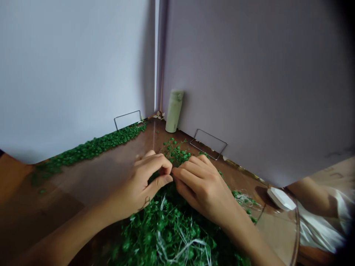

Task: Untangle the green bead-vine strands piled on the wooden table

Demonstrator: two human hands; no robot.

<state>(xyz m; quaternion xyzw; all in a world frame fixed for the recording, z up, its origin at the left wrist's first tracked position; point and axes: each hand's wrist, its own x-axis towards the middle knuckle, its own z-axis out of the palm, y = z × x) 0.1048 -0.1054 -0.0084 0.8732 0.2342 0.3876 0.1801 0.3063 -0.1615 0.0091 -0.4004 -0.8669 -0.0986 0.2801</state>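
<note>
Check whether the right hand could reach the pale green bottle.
Probably yes: only a low sprig of green foliage lies between the right hand and the pale green bottle; nothing taller stands there.

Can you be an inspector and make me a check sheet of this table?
surface: glossy brown wooden table.
job's things: heap of green leafy sprigs with white strands; a green beaded sprig beyond the hands.
clutter: upright pale green flask, two wire frames, a long green bead strip, a clear curved bowl, a white lid.
grippers: left hand and right hand nearly meet fingertips; any held piece is hidden.
cables: nothing seen.
surroundings: grey wall panels; an arm at right.
</note>
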